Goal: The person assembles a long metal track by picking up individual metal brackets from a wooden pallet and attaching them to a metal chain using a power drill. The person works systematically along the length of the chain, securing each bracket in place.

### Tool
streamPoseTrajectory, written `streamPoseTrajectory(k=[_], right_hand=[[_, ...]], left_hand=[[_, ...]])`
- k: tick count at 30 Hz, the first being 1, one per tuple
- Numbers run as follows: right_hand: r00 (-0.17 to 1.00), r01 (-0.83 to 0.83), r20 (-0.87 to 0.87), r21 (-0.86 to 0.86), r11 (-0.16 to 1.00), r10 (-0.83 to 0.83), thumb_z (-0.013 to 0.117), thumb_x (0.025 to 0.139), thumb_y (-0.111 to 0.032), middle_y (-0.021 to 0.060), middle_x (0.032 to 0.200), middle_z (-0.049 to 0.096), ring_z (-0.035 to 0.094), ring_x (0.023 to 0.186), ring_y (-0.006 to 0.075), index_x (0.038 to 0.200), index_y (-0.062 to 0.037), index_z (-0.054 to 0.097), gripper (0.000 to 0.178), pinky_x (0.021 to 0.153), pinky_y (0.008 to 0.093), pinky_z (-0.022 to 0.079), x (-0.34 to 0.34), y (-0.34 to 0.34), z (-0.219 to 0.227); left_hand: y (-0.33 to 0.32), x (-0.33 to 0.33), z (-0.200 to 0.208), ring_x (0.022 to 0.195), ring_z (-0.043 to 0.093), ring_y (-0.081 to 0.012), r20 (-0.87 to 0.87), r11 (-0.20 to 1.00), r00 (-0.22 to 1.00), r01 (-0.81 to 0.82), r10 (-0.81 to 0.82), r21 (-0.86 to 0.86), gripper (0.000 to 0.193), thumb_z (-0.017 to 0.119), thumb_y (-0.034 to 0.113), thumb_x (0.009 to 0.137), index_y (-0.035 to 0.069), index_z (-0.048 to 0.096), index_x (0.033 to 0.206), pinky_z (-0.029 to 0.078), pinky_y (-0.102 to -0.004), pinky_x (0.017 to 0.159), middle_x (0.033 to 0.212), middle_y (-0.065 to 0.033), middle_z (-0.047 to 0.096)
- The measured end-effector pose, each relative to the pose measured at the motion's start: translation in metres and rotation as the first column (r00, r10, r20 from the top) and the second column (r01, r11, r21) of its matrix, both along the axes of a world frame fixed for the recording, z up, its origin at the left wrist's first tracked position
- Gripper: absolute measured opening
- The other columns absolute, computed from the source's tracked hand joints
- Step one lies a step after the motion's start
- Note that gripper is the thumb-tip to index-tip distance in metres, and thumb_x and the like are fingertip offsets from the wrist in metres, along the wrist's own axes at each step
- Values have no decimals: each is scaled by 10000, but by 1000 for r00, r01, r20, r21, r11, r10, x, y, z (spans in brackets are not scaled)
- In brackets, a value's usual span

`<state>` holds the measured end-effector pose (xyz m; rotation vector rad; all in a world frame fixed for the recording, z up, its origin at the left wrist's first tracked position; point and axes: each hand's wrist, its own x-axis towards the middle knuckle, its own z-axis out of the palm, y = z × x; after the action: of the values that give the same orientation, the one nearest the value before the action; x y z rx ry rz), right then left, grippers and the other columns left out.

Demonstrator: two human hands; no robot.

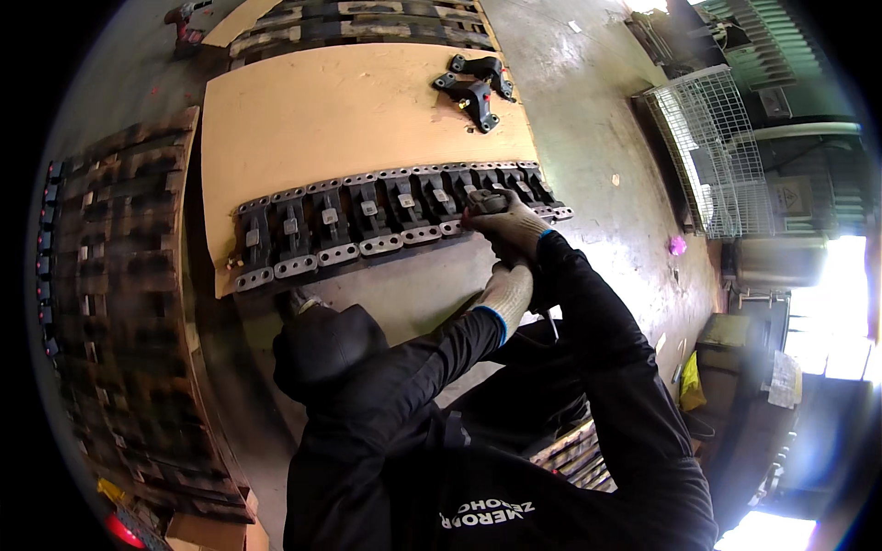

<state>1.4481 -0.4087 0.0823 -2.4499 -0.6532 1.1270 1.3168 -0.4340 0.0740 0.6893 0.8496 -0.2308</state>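
Observation:
A row of dark metal brackets (367, 209) with drilled end plates lies side by side along the near edge of a cardboard-covered surface (331, 119). Over the right part of that row is my right hand (516, 223), in a pale knitted glove, its fingers curled round a dark object (491, 201) with a rounded top. My left hand (511, 286), gloved likewise, is closed just below the right one, at the lower part of something dark. The gloves and sleeves hide most of what they grip, so its kind cannot be told.
Loose dark brackets (473, 90) rest at the far right of the cardboard. Stacked wooden pallets (124, 275) stand at left, another pallet (367, 26) beyond. A red cordless power tool (186, 26) is at far left. A wire mesh cage (717, 151) stands at right.

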Motion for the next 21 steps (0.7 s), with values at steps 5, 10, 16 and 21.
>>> streamPoseTrajectory(k=[5,10,16,21], right_hand=[[998,10,-66,48,999,-7,906,725,-457,157,1151,681,664,1037,230,1501,145,255,1178,921,322,545,12,-14,13],[989,108,-93,-41,993,-111,920,714,-459,168,1183,684,665,1056,219,1531,130,229,1222,949,311,535,-3,1,28],[983,171,-70,-7,985,-171,933,700,-453,181,1203,690,683,1027,225,1535,100,272,1201,905,327,561,18,-22,4],[968,189,-160,-25,982,-191,942,692,-442,165,1204,690,674,1052,220,1532,114,250,1222,936,315,546,9,-20,14]], left_hand=[[3,4,29,1351,547,-421,-92,969,984,169,-154,179,694,451,495,1022,-19,409,1486,442,-447,1126,1443,-282,554],[-19,20,-23,1316,582,-399,41,999,999,-32,32,-11,704,449,525,1023,-7,404,1483,472,-462,1096,1398,-275,584],[-9,6,5,1337,556,-363,34,987,995,87,-92,138,691,437,499,1035,-24,400,1485,453,-420,1106,1424,-251,563],[-6,-1,17,1355,543,-366,4,986,993,113,-115,119,688,433,492,1040,-26,396,1491,441,-422,1115,1439,-253,559]])
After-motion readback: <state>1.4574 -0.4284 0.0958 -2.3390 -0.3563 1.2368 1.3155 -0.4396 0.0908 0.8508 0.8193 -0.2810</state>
